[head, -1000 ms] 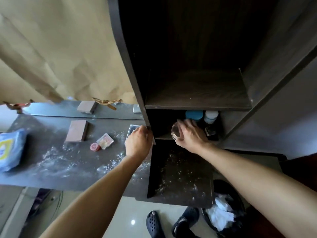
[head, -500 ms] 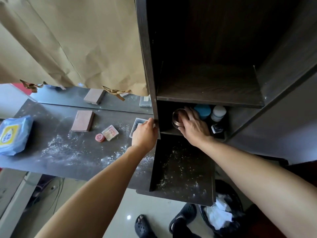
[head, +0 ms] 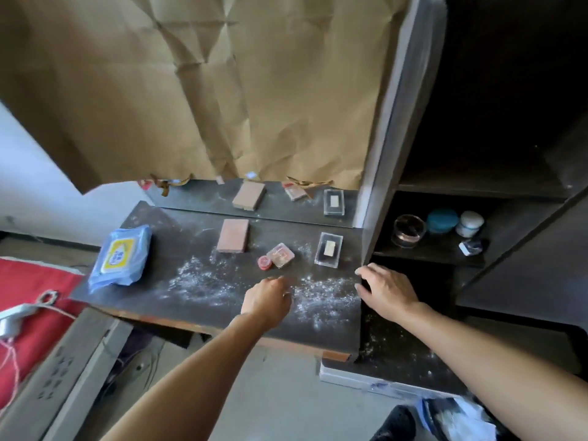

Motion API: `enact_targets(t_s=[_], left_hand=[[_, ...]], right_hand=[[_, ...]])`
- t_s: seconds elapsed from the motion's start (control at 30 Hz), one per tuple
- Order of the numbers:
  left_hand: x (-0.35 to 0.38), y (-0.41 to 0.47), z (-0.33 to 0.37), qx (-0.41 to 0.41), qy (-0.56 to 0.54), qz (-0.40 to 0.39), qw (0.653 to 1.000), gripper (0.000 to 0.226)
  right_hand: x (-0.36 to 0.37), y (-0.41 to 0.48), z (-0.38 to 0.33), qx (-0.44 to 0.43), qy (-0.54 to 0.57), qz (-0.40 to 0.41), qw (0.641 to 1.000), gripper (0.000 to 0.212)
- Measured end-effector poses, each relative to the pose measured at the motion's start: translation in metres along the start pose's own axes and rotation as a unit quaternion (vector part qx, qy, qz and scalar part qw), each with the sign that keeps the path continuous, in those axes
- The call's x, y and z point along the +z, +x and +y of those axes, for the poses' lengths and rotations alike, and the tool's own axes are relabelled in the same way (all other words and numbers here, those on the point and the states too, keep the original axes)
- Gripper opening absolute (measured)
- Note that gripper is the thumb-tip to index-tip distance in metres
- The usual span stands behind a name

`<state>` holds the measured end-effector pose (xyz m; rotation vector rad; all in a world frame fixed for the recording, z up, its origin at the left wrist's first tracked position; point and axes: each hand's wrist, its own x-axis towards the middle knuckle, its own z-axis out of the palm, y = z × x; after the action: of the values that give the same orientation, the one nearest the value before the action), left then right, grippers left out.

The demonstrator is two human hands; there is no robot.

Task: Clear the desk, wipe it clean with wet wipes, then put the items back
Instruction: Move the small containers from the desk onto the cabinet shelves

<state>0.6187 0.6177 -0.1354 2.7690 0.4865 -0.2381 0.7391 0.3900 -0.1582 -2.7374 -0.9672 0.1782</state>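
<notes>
The left hand (head: 267, 300), loosely curled and empty, hovers over the desk (head: 178, 237), wipes pack (head: 121, 256) well left; right hand (head: 388, 291) spread.

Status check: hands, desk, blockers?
Left hand, right hand empty at powdery desk. Brown block, red cap, small case, clear box not cleared. Wipes pack untouched.

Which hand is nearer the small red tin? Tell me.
Left. The left hand lies just on the person's side of the red tin; the right hand is farther right, at the edge of the desk.
</notes>
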Motion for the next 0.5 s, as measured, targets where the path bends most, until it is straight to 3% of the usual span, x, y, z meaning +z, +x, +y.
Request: enact_targets(t_s=[0.23,0.5], left_hand=[[-0.026,-0.046,-0.108,-0.082,0.004,-0.013,0.997,0.025],[-0.032,-0.029,-0.162,-0.137,-0.023,-0.018,0.990,0.024]], right_hand=[[0.035,0.027,-0.113,-0.047,-0.010,-0.041,0.998,0.029],[0.053,0.087,-0.159,-0.068,-0.018,-0.068,0.995,0.037]])
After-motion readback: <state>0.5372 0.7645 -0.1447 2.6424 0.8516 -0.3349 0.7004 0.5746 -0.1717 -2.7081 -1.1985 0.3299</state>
